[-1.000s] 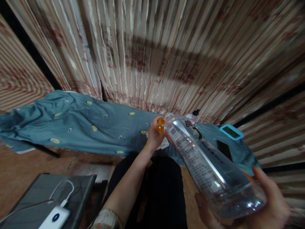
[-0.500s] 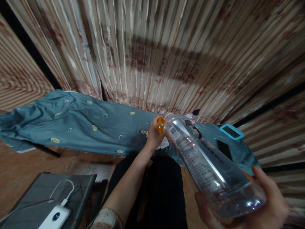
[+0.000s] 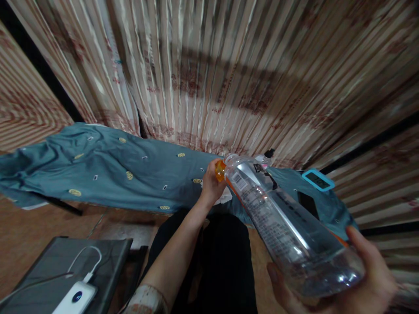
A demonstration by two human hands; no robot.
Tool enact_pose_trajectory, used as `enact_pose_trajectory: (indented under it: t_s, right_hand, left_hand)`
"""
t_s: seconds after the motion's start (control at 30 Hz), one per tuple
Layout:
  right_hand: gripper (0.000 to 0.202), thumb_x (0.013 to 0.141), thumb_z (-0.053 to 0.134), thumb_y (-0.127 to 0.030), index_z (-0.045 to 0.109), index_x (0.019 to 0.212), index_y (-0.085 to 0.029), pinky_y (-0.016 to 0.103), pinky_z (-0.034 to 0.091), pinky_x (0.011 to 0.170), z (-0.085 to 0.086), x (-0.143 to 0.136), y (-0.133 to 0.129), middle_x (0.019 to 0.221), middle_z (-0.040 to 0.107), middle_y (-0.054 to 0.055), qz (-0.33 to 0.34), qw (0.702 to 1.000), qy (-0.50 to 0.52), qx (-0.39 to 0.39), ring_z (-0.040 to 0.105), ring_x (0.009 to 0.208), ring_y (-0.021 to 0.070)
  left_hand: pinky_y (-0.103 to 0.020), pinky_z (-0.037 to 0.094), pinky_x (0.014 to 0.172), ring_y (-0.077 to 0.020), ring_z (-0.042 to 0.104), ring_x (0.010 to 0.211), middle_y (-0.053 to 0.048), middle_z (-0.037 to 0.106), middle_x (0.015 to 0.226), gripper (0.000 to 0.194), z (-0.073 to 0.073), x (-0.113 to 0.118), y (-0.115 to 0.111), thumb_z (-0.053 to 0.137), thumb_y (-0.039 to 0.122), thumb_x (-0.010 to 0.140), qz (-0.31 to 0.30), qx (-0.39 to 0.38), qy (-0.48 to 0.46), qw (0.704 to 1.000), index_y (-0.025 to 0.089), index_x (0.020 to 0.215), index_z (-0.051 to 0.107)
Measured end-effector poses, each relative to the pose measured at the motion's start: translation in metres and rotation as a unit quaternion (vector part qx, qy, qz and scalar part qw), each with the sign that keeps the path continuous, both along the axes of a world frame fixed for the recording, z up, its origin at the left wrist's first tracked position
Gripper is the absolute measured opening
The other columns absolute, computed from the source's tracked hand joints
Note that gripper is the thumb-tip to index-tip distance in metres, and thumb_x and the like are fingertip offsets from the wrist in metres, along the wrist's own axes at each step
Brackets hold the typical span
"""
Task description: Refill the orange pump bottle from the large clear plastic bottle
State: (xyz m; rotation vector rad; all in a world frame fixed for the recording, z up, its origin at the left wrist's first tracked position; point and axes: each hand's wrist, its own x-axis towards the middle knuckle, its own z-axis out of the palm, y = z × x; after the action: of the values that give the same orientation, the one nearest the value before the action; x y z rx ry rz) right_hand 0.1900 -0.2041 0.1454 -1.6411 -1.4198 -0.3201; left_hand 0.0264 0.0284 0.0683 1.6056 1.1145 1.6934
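My right hand (image 3: 363, 279) grips the base of a large clear plastic bottle (image 3: 281, 218) with a printed label and orange edging. The bottle slants across the view, its uncapped mouth higher up and to the left. My left hand (image 3: 212, 183) is closed around a small orange see-through object (image 3: 220, 170) right beside the bottle's mouth; its kind I cannot make out. A crumpled white tissue (image 3: 225, 197) lies behind the left wrist on the cloth. Beyond the bottle's neck stands a small clear bottle (image 3: 264, 159) with a black top.
A teal pineapple-print cloth (image 3: 108, 174) covers the narrow table. On its right lie a blue-framed digital clock (image 3: 318, 180) and a dark phone (image 3: 307, 204). A grey stool (image 3: 108, 261) at lower left bears a white power bank (image 3: 76, 298) with a cable. Pleated curtains (image 3: 203, 78) hang behind.
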Motion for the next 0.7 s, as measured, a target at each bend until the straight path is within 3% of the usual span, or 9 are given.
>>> enact_pose_trajectory:
  t_s: [0.07,0.2,0.27,0.4,0.5,0.7]
  right_hand:
    - [0.120,0.058,0.089,-0.061,0.038,0.161,-0.025,0.049,0.058,0.077,-0.007,0.011,-0.003,0.121,0.062,0.013,-0.003,1.000,0.012,-0.017,0.068,0.099,0.0357]
    - [0.102,0.070,0.081,-0.062,0.041,0.159,-0.028,0.050,0.057,0.071,-0.017,0.027,-0.006,0.104,0.064,0.010,-0.035,0.998,0.038,-0.046,0.067,0.089,0.0339]
    - [0.101,0.072,0.078,-0.063,0.041,0.159,-0.028,0.050,0.058,0.071,-0.015,0.026,-0.005,0.109,0.065,0.011,-0.024,0.998,0.043,-0.043,0.068,0.089,0.0334]
    - [0.112,0.064,0.084,-0.064,0.039,0.160,-0.027,0.051,0.059,0.078,-0.006,0.010,-0.001,0.123,0.062,0.013,-0.013,1.000,0.015,0.002,0.067,0.105,0.0369]
    - [0.117,0.060,0.086,-0.064,0.038,0.160,-0.028,0.051,0.058,0.077,-0.003,0.003,0.000,0.125,0.061,0.014,-0.008,1.000,-0.001,0.013,0.067,0.105,0.0389]
    - [0.110,0.068,0.084,-0.057,0.034,0.162,-0.031,0.051,0.059,0.069,-0.013,0.015,-0.005,0.121,0.064,0.012,-0.012,1.000,-0.001,-0.012,0.068,0.101,0.0397]
  left_hand:
    - [-0.041,0.056,0.093,-0.0262,0.070,0.105,-0.011,0.072,0.116,0.043,0.001,0.000,0.000,0.073,0.034,0.083,0.003,-0.007,0.001,1.000,0.020,0.121,0.057]
    - [-0.041,0.056,0.093,-0.0269,0.070,0.105,-0.012,0.072,0.115,0.044,0.002,0.000,-0.001,0.073,0.035,0.083,0.000,-0.011,-0.002,1.000,0.019,0.120,0.057]
    - [-0.042,0.056,0.094,-0.0273,0.070,0.106,-0.012,0.072,0.115,0.044,0.002,0.001,-0.001,0.073,0.037,0.083,0.000,-0.012,-0.003,1.000,0.019,0.120,0.057]
    - [-0.042,0.056,0.094,-0.0271,0.070,0.106,-0.012,0.072,0.116,0.045,0.002,0.000,-0.001,0.074,0.037,0.082,0.000,-0.010,-0.005,1.000,0.019,0.120,0.057]
    - [-0.042,0.056,0.094,-0.0271,0.070,0.106,-0.012,0.072,0.116,0.046,0.001,0.000,0.000,0.074,0.036,0.082,0.000,-0.009,-0.005,1.000,0.019,0.120,0.057]
    - [-0.040,0.057,0.093,-0.0257,0.071,0.105,-0.010,0.073,0.115,0.041,-0.001,0.001,0.001,0.072,0.036,0.085,0.004,-0.003,-0.006,1.000,0.021,0.120,0.058]
